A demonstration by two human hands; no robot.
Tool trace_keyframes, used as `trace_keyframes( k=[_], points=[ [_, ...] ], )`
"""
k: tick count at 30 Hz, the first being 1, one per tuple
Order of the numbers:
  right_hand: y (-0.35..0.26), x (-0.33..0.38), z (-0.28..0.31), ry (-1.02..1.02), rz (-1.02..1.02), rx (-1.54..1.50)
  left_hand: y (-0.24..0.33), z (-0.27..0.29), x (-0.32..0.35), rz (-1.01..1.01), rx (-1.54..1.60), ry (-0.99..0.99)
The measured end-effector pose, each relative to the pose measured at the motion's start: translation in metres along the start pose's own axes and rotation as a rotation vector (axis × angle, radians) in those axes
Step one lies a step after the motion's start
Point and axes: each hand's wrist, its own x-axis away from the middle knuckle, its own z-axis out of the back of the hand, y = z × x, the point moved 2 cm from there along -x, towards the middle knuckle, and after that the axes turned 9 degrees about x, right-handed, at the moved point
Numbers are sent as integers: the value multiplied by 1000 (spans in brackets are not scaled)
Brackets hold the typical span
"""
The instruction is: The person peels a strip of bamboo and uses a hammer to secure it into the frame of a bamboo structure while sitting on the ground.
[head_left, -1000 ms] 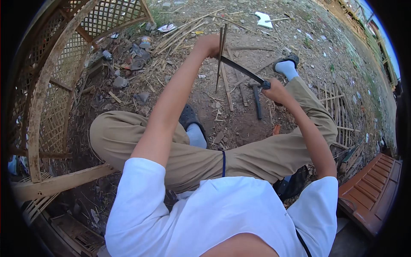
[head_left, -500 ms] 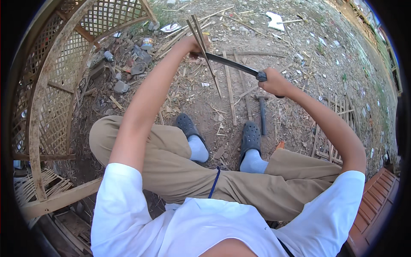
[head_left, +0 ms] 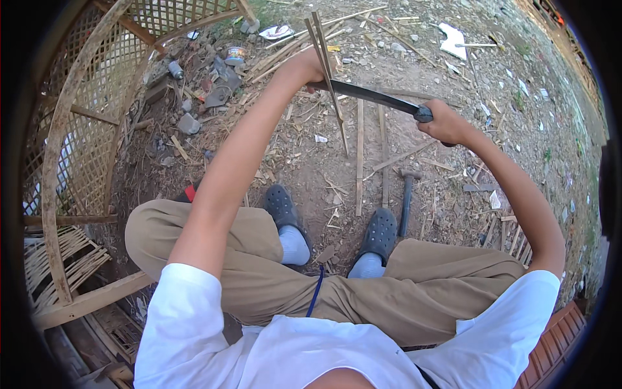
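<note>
My left hand (head_left: pixel 304 66) is stretched forward and grips a thin bamboo strip (head_left: pixel 329 78) that stands almost upright, its split upper end spreading in two. My right hand (head_left: pixel 444 123) is closed on the handle of a long dark knife (head_left: pixel 372 97). The blade lies across the strip just beside my left hand. A hammer (head_left: pixel 406 198) lies on the dirt near my right foot, and two loose bamboo strips (head_left: pixel 359 155) rest on the ground in front of my dark grey clogs (head_left: pixel 381 232).
A woven bamboo lattice frame (head_left: pixel 78 142) curves along the left. Stones, a can and scraps (head_left: pixel 214 78) litter the dirt behind it. Bamboo offcuts and white litter (head_left: pixel 452 40) are scattered at the back. A reddish slatted bench (head_left: pixel 557 350) is at lower right.
My view has shifted so both feet now sit together below the hands. The strip and knife rose toward the top of the picture, with the blade still across the strip.
</note>
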Motion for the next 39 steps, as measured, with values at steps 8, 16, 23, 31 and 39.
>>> trace_keyframes(
  k=[8,16,23,31,39],
  points=[
    [-30,1,50,-19,1,94,-50,-5,-21,-267,-443,317],
    [-12,10,61,128,-25,217,-20,-12,-21,-173,-377,239],
    [-4,17,39,69,-135,204,-3,-15,-22,-152,-413,293],
    [-9,32,49,104,-173,274,14,-29,-14,-68,-327,276],
    [-43,11,64,-66,-118,262,-33,-13,-13,-256,-343,355]
  ],
)
